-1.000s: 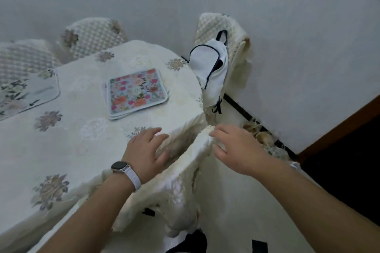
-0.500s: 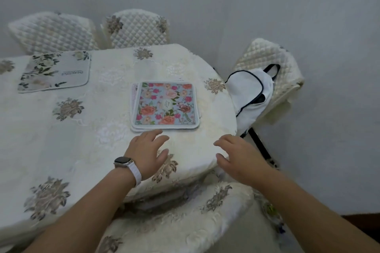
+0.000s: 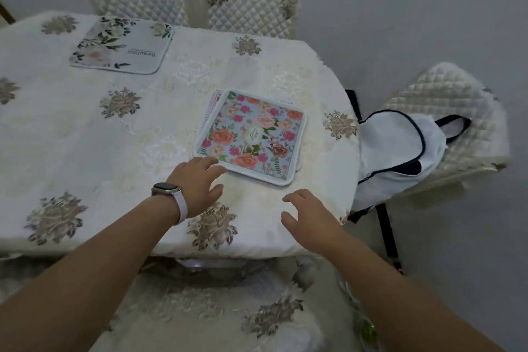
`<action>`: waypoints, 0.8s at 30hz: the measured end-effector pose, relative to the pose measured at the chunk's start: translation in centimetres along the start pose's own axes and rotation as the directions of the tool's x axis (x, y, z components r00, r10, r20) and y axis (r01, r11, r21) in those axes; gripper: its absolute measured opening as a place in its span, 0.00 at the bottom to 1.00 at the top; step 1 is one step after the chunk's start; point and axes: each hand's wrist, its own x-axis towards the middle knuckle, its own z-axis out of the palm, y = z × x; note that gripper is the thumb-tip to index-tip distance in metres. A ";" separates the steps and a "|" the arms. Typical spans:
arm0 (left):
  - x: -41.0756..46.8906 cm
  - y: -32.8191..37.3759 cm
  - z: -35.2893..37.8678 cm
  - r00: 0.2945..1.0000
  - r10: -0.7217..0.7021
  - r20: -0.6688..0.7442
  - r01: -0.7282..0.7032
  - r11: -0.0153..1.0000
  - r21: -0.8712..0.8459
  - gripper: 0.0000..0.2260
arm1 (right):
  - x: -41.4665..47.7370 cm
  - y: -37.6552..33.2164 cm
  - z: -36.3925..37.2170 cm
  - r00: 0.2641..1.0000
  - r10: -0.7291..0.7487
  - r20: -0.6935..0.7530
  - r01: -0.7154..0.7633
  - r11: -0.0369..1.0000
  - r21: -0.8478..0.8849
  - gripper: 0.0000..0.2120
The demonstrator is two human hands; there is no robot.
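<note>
Both hands have come forward since half a second ago, off the table's rim and toward the mat (image 3: 254, 134); the cloth (image 3: 114, 151) that was bunched up at the corner a second ago now lies flat and drapes over the edge, so the smoothing looks done and the mat seems to be next.

Left hand (image 3: 197, 183), with a watch (image 3: 165, 189) on its wrist, is spread with fingers straight and gripping nothing; its fingertips reach the mat's near left corner, though whether they touch it or hover just over it I cannot tell. Right hand (image 3: 308, 214) is over bare cloth near the rim, fingers loosely bent and apart, holding nothing; it sits short of the mat's near edge.

The mat lies flat on the table's right half, slightly skewed, with another mat peeking out beneath it on the left; it is just ahead of both hands, nearer the left, probably placed to be squared or lifted from its near corners.

A grey mat (image 3: 120, 46) lies well apart at the far left; a bag (image 3: 400, 151) hangs on the chair (image 3: 457, 111) to the right.
</note>
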 end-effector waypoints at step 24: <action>11.5 -4.3 5.3 0.795 -0.595 0.121 0.601 0.745 -0.289 0.24 | 16.1 6.3 -1.1 0.929 0.345 0.131 -0.338 0.653 0.677 0.23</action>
